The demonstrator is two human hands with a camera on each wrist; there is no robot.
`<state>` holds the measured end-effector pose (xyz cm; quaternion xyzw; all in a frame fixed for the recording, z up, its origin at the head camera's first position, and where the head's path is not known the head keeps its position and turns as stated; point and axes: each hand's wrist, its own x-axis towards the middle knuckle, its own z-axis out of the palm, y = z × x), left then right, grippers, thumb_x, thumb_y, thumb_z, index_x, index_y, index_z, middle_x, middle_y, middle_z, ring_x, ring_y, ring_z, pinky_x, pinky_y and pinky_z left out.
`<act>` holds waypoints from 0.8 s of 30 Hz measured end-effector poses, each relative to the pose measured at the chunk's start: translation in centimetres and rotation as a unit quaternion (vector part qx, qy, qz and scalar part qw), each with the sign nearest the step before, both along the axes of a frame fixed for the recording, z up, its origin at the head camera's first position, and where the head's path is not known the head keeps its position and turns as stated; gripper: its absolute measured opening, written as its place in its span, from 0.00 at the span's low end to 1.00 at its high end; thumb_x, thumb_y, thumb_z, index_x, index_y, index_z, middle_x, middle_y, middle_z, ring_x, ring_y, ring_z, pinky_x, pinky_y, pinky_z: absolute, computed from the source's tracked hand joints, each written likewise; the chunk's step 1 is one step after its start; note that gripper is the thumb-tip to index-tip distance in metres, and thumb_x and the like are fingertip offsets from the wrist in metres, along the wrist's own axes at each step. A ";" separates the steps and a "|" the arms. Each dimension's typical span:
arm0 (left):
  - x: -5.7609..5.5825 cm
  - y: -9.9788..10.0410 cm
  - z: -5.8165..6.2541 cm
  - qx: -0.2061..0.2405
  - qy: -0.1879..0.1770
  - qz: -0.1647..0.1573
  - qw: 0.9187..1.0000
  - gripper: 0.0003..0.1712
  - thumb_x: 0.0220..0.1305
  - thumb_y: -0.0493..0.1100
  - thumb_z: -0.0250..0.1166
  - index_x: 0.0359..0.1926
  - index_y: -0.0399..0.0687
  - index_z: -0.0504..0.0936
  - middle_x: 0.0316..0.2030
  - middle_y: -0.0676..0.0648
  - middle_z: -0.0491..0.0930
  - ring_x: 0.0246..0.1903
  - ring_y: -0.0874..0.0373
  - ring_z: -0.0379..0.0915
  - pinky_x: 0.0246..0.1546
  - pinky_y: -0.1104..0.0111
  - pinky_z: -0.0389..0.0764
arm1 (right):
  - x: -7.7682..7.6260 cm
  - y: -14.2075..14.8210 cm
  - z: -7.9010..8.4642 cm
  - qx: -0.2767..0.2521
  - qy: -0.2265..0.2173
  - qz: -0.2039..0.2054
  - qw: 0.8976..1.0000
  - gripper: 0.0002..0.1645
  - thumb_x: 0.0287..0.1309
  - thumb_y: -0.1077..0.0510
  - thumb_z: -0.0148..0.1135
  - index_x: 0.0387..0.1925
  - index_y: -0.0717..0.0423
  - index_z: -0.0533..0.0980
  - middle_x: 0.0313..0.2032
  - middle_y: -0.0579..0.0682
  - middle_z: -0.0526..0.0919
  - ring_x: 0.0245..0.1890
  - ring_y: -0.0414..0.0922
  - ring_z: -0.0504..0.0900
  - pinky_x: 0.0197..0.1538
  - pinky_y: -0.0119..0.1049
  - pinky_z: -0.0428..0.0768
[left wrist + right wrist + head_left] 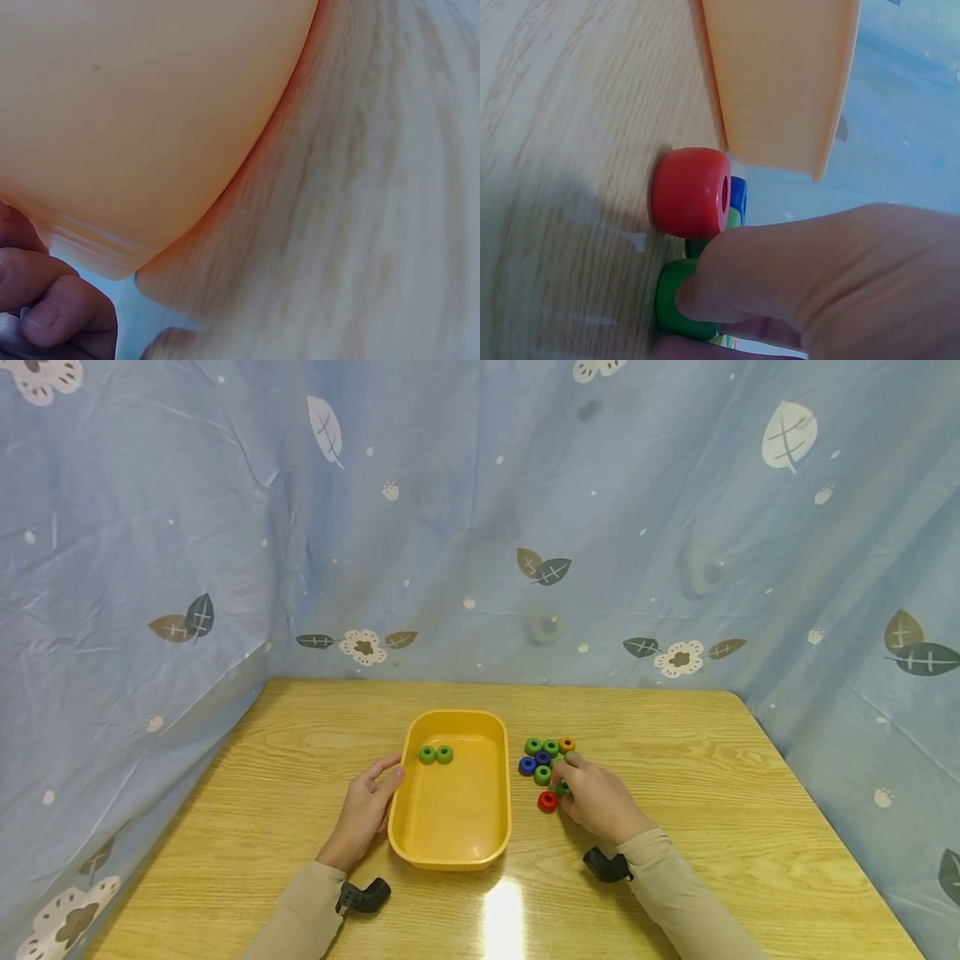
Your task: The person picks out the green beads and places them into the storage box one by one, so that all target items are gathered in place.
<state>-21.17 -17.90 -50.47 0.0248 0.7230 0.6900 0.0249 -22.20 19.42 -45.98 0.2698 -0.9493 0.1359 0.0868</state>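
A yellow plastic tray (pixel 452 810) stands on the table. Its left rim is held by my left hand (pixel 363 810), thumb at the edge and fingers against the outer wall; curled fingers (pixel 60 307) show beside the tray in the left wrist view. Two green beads (pixel 436 755) sit inside near the far left corner. Right of the tray, my right hand (pixel 600 797) is over a group of beads and pinches a green bead (pixel 676 300), thumb on its side. A red bead (pixel 547 802) lies just beside that thumb. My right fingers partly hide other beads.
Beyond the hand lie more green beads (pixel 533 747), blue beads (pixel 527 766) and an orange bead (pixel 567 744), close together. The wooden table (pixel 660 735) ends at a blue patterned curtain (pixel 465 527) behind and at both sides.
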 end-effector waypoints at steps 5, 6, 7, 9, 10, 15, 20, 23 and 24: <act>0.0 0.0 0.0 0.000 0.002 -0.001 1.000 0.28 0.81 0.52 0.57 0.73 0.43 0.70 0.08 0.54 0.66 0.05 0.65 0.56 0.09 0.73 0.62 | 0.0 0.1 0.2 -0.009 0.004 -0.003 1.000 0.15 0.49 0.70 0.75 0.39 0.55 0.83 0.37 0.48 0.80 0.26 0.37 0.73 0.25 0.28 0.71; 0.0 0.0 0.0 0.001 0.002 -0.001 1.000 0.28 0.81 0.52 0.57 0.73 0.43 0.70 0.08 0.55 0.66 0.05 0.65 0.56 0.09 0.73 0.62 | 0.0 0.1 0.2 -0.010 0.004 -0.004 1.000 0.15 0.50 0.70 0.75 0.40 0.55 0.83 0.37 0.48 0.80 0.26 0.37 0.73 0.25 0.28 0.71; 0.0 0.0 0.0 0.002 0.002 -0.001 1.000 0.28 0.81 0.52 0.57 0.73 0.44 0.70 0.08 0.55 0.66 0.05 0.65 0.56 0.09 0.74 0.62 | 0.0 0.2 0.2 -0.013 0.005 -0.005 1.000 0.15 0.50 0.70 0.74 0.40 0.55 0.83 0.38 0.48 0.80 0.26 0.36 0.73 0.25 0.28 0.71; 0.0 0.0 0.0 0.002 0.003 -0.002 1.000 0.28 0.81 0.52 0.57 0.73 0.43 0.70 0.08 0.55 0.66 0.05 0.66 0.56 0.09 0.74 0.62 | 0.0 0.3 0.3 -0.018 0.009 -0.006 1.000 0.15 0.50 0.70 0.73 0.41 0.56 0.82 0.38 0.48 0.80 0.26 0.36 0.73 0.25 0.28 0.71; 0.0 0.0 0.0 0.002 0.004 -0.002 1.000 0.28 0.81 0.52 0.57 0.73 0.43 0.70 0.08 0.55 0.65 0.05 0.66 0.56 0.09 0.74 0.62 | -0.1 0.3 0.3 -0.019 0.014 -0.005 1.000 0.15 0.50 0.69 0.73 0.41 0.57 0.82 0.39 0.48 0.80 0.26 0.36 0.72 0.25 0.27 0.71; 0.0 0.0 -0.1 0.005 0.005 -0.004 1.000 0.28 0.81 0.51 0.57 0.73 0.43 0.70 0.08 0.55 0.66 0.05 0.66 0.56 0.08 0.74 0.61 | -0.1 0.3 0.5 -0.027 0.037 0.001 0.999 0.14 0.51 0.69 0.73 0.41 0.58 0.81 0.39 0.49 0.80 0.24 0.36 0.71 0.25 0.28 0.70; 0.0 0.0 -0.1 0.003 0.005 -0.003 1.000 0.28 0.81 0.51 0.57 0.73 0.43 0.70 0.08 0.55 0.65 0.05 0.66 0.56 0.08 0.74 0.62 | 0.0 0.2 0.5 -0.033 0.046 0.005 0.998 0.14 0.52 0.68 0.73 0.42 0.58 0.82 0.40 0.51 0.81 0.26 0.37 0.73 0.26 0.28 0.71; 0.0 0.0 -0.1 0.002 0.006 -0.003 1.000 0.27 0.81 0.51 0.57 0.73 0.44 0.70 0.08 0.55 0.65 0.05 0.66 0.55 0.08 0.74 0.62 | -0.1 0.2 0.6 -0.040 0.043 0.005 0.998 0.13 0.53 0.68 0.73 0.41 0.58 0.81 0.39 0.50 0.80 0.25 0.37 0.70 0.25 0.28 0.69; 0.0 0.0 0.0 0.002 0.006 -0.003 1.000 0.27 0.81 0.51 0.57 0.73 0.44 0.70 0.08 0.55 0.65 0.05 0.66 0.55 0.08 0.74 0.62 | -0.1 0.1 0.7 -0.041 0.041 0.005 0.998 0.13 0.54 0.68 0.72 0.41 0.58 0.81 0.38 0.49 0.79 0.24 0.37 0.69 0.25 0.28 0.69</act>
